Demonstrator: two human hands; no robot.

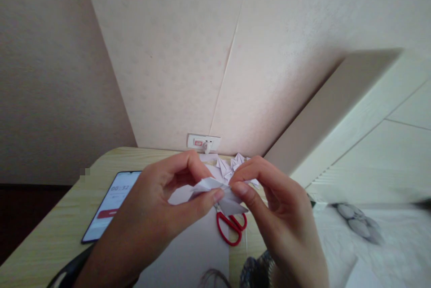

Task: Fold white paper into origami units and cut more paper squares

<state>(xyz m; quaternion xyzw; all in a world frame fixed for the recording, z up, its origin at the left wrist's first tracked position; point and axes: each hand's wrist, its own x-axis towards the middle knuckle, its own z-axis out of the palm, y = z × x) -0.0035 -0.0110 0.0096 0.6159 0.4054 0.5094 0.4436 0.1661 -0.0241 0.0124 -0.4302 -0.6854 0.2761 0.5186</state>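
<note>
A small folded piece of white paper [209, 184] is held up between my two hands above the table. My left hand [168, 194] pinches its left part between thumb and fingers. With thumb and index finger, my right hand [269, 198] grips the right part. One pointed flap of the paper hangs down between the hands. Just below and behind it lie scissors [230, 229] with red handles; their blades are mostly hidden. Beyond the hands, several folded white paper pieces [224, 167] lie near the wall, partly covered by my fingers.
A phone [107, 207] showing a timer lies on the wooden table [63, 216], partly behind my left wrist. A white sheet [188, 256] lies under my hands. A wall socket [204, 142] holds a plug. A white headboard-like panel [367, 113] and bedding [400, 238] border the right.
</note>
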